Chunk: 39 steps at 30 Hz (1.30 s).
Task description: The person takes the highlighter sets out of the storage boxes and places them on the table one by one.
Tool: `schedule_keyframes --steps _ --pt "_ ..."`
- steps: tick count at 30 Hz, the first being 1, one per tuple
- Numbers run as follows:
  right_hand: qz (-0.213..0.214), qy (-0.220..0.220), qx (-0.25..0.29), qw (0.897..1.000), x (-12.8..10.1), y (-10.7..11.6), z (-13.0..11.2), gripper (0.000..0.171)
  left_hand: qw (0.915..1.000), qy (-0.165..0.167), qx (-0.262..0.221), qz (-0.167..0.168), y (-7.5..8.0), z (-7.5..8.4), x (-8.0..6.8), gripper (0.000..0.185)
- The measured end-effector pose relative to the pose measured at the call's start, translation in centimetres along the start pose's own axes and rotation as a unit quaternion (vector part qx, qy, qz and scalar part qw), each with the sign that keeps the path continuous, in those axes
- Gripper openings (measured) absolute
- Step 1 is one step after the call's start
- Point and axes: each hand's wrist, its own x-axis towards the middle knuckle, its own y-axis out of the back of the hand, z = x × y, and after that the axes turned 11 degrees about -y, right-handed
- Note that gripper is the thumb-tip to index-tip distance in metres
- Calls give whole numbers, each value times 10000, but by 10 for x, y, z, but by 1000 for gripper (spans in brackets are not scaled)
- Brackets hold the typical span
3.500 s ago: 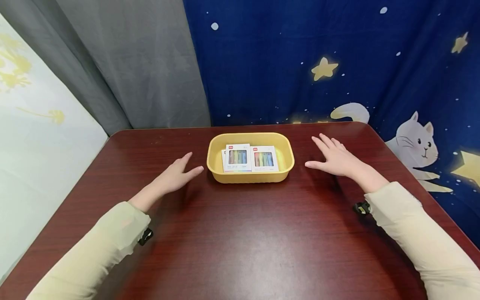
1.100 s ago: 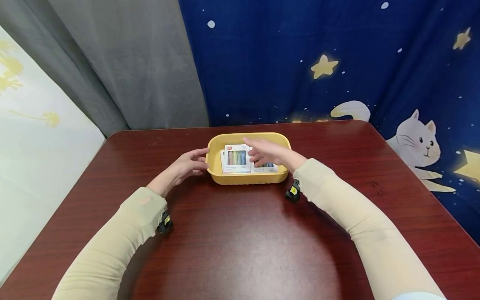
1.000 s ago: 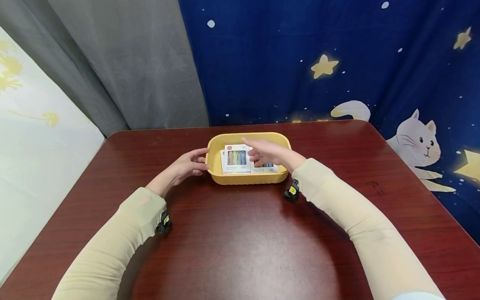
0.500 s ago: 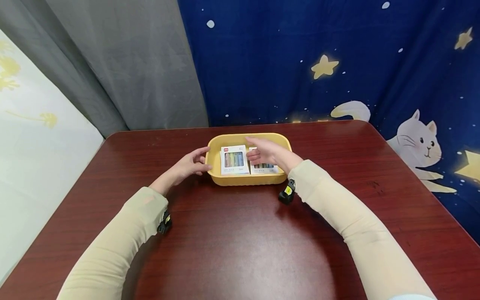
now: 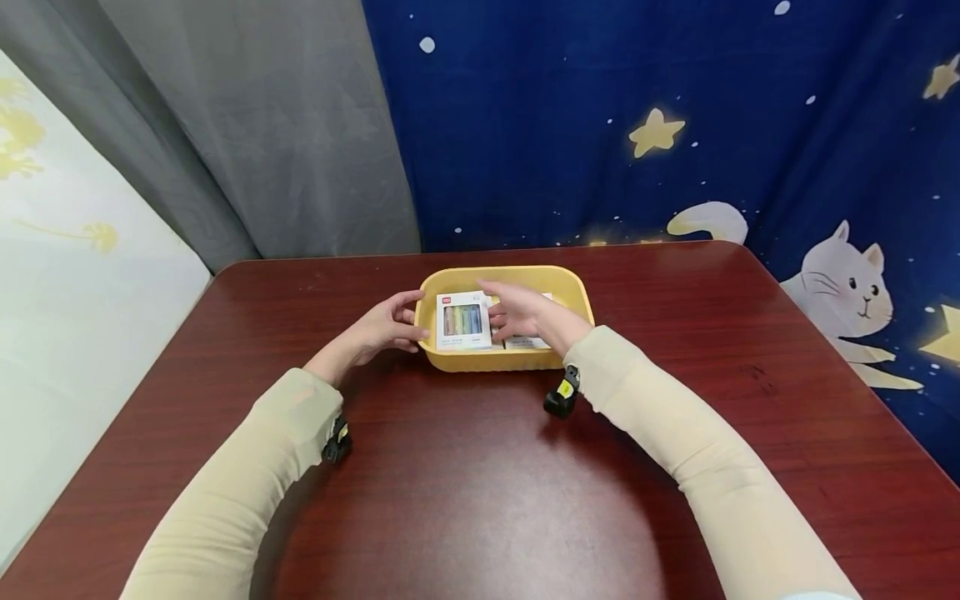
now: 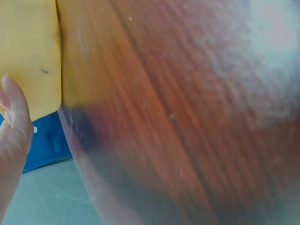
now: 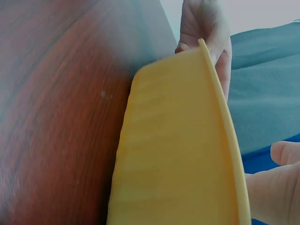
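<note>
A yellow plastic basket (image 5: 495,360) stands near the far edge of the table. In it lie flat white boxes; the left box (image 5: 463,321) has a picture or window of coloured sticks. My left hand (image 5: 384,327) holds the basket's left end, thumb and fingers spread at the rim. My right hand (image 5: 525,312) reaches into the basket, its fingers at the gap between the boxes, thumb raised. The right box (image 5: 528,342) is mostly hidden beneath it. From the right wrist, the basket's long side (image 7: 173,140) hides the boxes and most of the fingers.
The dark red wooden table (image 5: 465,500) spreads toward me. Behind it hang a grey curtain (image 5: 277,125) and a blue curtain with stars (image 5: 525,125). A white panel (image 5: 75,292) stands along the left side. Black wrist cameras sit below both cuffs.
Both hands have come in from beside the basket, the left to its rim, the right inside it. The left box has slid left, widening the gap between the boxes.
</note>
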Motion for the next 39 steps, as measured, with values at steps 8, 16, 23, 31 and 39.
schedule_keyframes --steps 8,16,23,31,39 --pt "141 31 297 9995 2 -6 3 61 9989 125 -462 30 -1 3 0 77" --pt "296 123 336 9989 2 -8 5 60 9988 123 -468 -38 -2 4 0 79" --pt "232 103 473 9986 2 -5 5 59 9991 188 -365 -69 -2 6 1 78" --pt "216 90 657 9976 2 -2 5 59 9993 245 -258 -85 -2 7 1 78" --pt "303 46 1113 9933 3 2 5 57 9994 307 -124 -104 -1 7 1 78"
